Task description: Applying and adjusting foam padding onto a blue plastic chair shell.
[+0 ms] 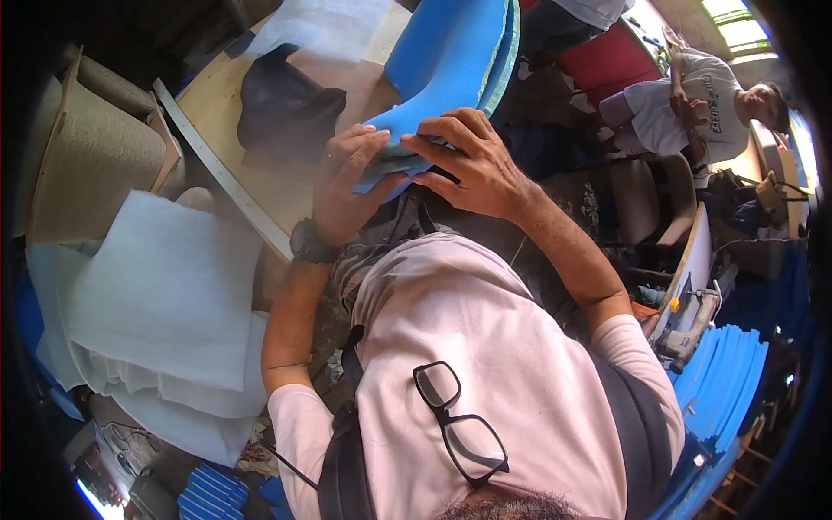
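Note:
A thick, curved sheet of blue foam [446,65] with greenish edges stands up in front of me and bends toward my body at its near end. My left hand [347,178], with a dark watch on the wrist, grips that near edge, fingertips on top and thumb lower down. Just beside it, my right hand [472,165] pinches the same edge between bent fingers and thumb. The stretch of foam under my fingers is partly hidden. Left of the foam, a piece of dark cloth [286,104] lies on the light wooden table [204,104].
White padding sheets [173,286] are piled at left, below a beige upholstered piece [100,156]. White material [321,26] lies at the table's far end. A sewing machine [693,321] and stacked blue foam strips [719,381] stand at right. Another person [693,104] is at the far right.

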### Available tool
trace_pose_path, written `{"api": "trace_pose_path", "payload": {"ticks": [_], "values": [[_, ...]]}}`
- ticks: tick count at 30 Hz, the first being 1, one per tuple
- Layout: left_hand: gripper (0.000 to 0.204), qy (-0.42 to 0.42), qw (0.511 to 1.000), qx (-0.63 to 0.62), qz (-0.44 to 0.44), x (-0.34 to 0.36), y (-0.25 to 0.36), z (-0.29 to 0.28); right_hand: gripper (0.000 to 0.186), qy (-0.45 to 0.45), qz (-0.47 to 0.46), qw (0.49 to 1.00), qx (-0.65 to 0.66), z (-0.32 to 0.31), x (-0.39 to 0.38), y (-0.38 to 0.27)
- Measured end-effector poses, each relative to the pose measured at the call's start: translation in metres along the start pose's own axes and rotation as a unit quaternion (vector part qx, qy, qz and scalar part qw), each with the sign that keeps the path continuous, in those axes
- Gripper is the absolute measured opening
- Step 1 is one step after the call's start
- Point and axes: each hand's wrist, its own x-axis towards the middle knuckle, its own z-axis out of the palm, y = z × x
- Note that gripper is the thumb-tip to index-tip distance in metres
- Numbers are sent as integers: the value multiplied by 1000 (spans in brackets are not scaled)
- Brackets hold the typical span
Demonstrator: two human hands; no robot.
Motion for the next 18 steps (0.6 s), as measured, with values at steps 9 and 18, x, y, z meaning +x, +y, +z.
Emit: {"api": "trace_pose_path", "payload": {"ticks": [9,18], "values": [[51,-27,999,21,-2,0,1,0,56,-4,19,999,29,-1,0,2],[36,9,1000,21,17,3,2,8,30,46,26,997,52,3,7,-2]]}}
